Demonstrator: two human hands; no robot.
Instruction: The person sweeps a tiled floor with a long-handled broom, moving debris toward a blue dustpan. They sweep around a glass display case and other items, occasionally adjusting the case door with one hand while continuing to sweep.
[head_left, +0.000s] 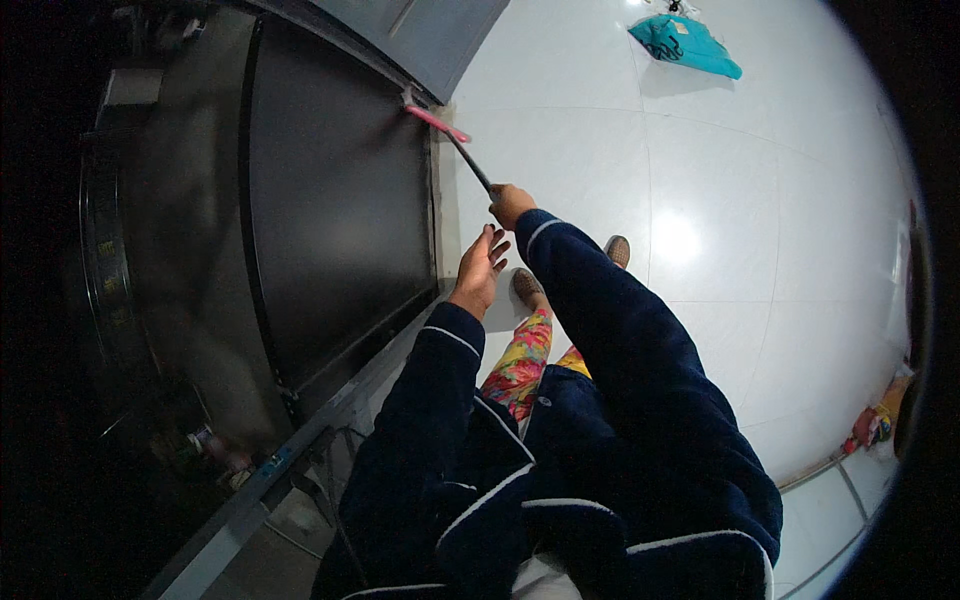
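Observation:
My right hand (511, 205) grips the dark handle (469, 163) of a long-handled tool, probably a squeegee or mop. Its narrow pink head (436, 122) lies by the corner of a grey metal door, at the edge between the white tiled floor (555, 157) and a dark slab or mat. Just below and left of my right hand, my left hand (481, 262) has its fingers spread and holds nothing. My feet stand on the tiles in brown patterned shoes (527, 283).
A grey door panel (420, 37) stands at the top. A dark flat surface (337, 172) fills the left beyond the threshold, with a metal door frame (247, 480) at lower left. A teal bag (686, 46) lies on the tiles at upper right. Colourful items (870, 427) sit at far right.

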